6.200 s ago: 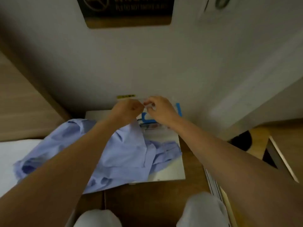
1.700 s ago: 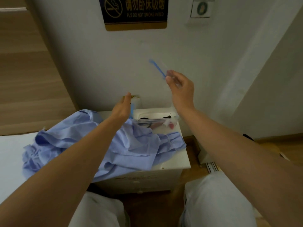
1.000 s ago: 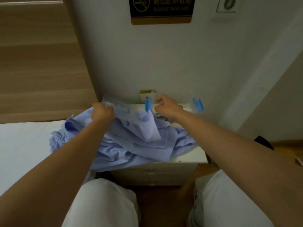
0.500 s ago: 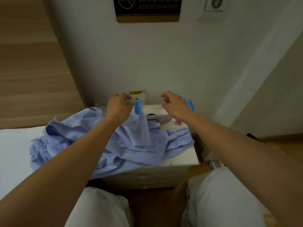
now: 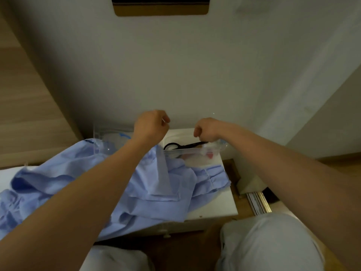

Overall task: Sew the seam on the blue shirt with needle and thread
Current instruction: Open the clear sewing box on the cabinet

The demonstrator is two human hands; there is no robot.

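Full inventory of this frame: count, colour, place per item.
blue shirt: 1, light blue, crumpled across nightstand and bed
nightstand: 1, white, against the wall
clear box: 1, transparent, open, back of nightstand
scissors: 1, black, inside the clear box
lid: 1, transparent with blue clip, behind shirt, left of box
bed sheet: 1, white, far left
sign: 1, dark with tan band, wall, cut off at top
knees: 2, pale trousers, bottom edge
left hand: 1, fingers curled, above shirt
right hand: 1, fingers curled, over clear box
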